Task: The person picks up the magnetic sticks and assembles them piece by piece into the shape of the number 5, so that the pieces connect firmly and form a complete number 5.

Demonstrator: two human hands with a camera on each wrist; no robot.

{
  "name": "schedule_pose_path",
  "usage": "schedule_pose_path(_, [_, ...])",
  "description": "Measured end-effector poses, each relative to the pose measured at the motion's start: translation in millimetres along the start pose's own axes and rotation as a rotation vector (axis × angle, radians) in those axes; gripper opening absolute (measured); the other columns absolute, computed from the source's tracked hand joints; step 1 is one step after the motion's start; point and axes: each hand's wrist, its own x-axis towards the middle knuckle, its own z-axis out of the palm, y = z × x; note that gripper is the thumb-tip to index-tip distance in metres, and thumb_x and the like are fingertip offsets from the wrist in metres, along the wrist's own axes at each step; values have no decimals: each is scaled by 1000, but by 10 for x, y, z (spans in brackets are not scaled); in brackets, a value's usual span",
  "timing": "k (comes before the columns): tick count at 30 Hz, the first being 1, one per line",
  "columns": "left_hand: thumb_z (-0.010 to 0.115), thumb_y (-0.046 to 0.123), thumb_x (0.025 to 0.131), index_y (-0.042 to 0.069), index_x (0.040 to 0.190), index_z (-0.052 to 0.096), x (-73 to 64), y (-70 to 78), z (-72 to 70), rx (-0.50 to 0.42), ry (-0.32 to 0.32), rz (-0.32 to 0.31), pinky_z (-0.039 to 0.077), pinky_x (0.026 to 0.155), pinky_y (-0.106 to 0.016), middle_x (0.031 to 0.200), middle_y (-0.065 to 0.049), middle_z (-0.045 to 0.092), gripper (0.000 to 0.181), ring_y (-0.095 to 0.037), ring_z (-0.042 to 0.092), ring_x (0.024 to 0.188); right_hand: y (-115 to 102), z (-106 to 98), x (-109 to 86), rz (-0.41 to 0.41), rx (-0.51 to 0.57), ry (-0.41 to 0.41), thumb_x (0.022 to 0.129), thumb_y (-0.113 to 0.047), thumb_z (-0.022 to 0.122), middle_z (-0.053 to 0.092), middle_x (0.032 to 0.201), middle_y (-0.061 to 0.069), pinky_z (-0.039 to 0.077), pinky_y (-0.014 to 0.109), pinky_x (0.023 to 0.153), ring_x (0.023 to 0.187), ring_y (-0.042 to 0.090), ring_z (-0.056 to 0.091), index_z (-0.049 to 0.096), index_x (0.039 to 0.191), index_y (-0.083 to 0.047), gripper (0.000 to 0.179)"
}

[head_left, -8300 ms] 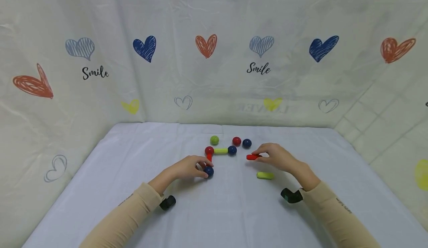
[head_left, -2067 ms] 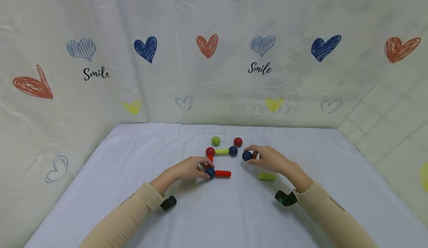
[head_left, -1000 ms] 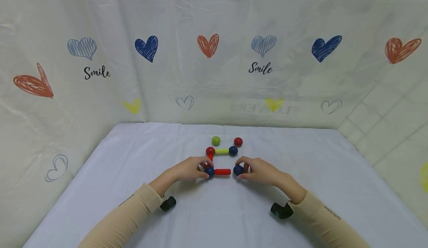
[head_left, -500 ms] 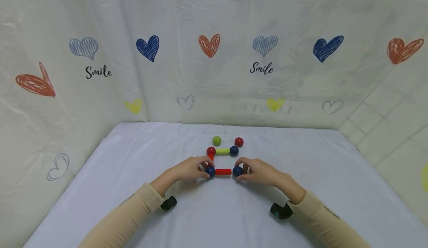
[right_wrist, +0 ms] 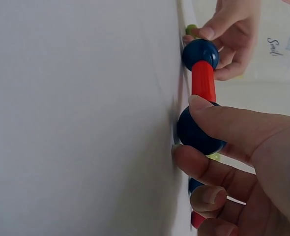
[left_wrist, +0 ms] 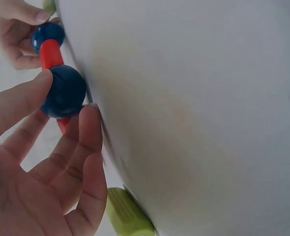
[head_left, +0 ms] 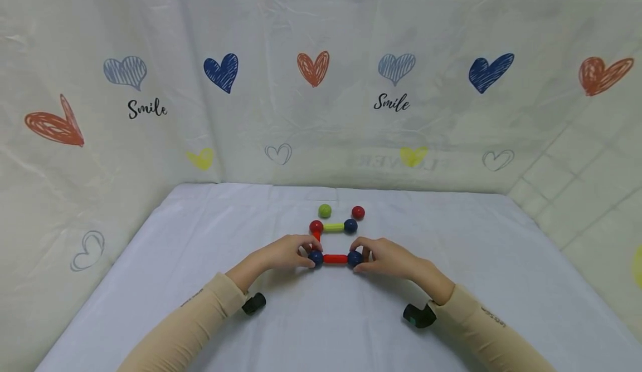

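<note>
White cloth hangs behind the play, a backdrop [head_left: 341, 127] dotted with hearts and "Smile" lettering, and down we go to the white-covered table [head_left: 200, 233]! Midway between its left and right edges, it's two hands on one build. Left hand [head_left: 286, 252] has thumb and fingers clamped on a navy ball [head_left: 315, 258]; right hand [head_left: 387, 257] pinches another, the second navy ball [head_left: 354, 258]. And between them, touching both, lies the red rod [head_left: 335, 259], parallel to the far edge!

From the left hand's ball, another red rod [head_left: 317, 238] runs toward the far edge, meeting a red ball [head_left: 316, 226]; off that goes a lime rod [head_left: 333, 227], ending at a third navy ball [head_left: 350, 226]. Closest to the far edge, two singles sit apart: a green ball [head_left: 325, 211] and a loose red ball [head_left: 358, 212]. Left wrist view now: a yellow-green piece [left_wrist: 129, 214] lies beside the left fingers, partly hidden.
</note>
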Motion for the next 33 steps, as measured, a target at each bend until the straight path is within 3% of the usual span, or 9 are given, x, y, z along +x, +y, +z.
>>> schedule_pose_path(21, [75,10,94,19,120,67,-27,38,-53,22,-24,-18,54,90,-44,112,-5,66,28,-24,65,98,0,6,35,8,-17,1,91,-25,80,61,84,-8,48,25,65,72,10,53,64,125,-12,40])
schedule_pose_path(33, [74,7,94,17,123,68,-57,58,-141,88,-44,-17,54,92,-43,112,-3,66,32,-23,62,101,-62,47,50,-1,-17,-2,91,-26,81,60,82,-9,48,25,65,72,9,53,65,125,-12,41])
